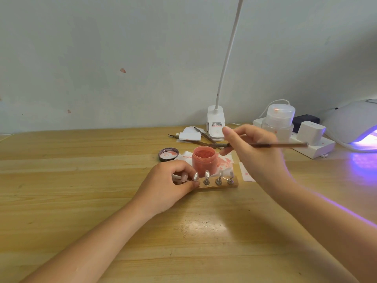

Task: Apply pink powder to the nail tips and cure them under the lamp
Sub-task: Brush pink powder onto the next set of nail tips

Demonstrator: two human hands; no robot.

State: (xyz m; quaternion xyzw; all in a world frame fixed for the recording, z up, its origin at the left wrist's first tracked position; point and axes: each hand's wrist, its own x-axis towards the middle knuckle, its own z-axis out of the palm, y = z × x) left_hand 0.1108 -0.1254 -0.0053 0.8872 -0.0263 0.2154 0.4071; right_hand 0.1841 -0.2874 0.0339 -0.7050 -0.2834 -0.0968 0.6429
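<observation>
The hands work close together over the middle of the pale wooden bench (81, 180). The left hand (171, 184) curls its fingers around the left end of a small tan block (216, 185) that carries a row of silvery nail tips on little metal stands (218, 178), steadying it. The right hand (255, 154) pinches a thin brown-handled brush (271, 145), held nearly level, its working end pointing left toward the open jar of pink powder (204, 160) just behind the block.

The step in hand looks like loading the brush: the tips show no pink yet, so application seems barely begun. The next move probably calls for a short dip into the jar's mouth, then a light sweep onto one tip without tipping its stand.

The jar's dark round lid (168, 154) lies just to its left, and stained white paper (224, 160) lies under and beside the jar. The white dome-shaped curing lamp (350, 123), glowing violet, sits at the far right, past a white power strip (318, 147). The nearest open bench lies in front of the block and to the left; the route right to the lamp is crowded.
</observation>
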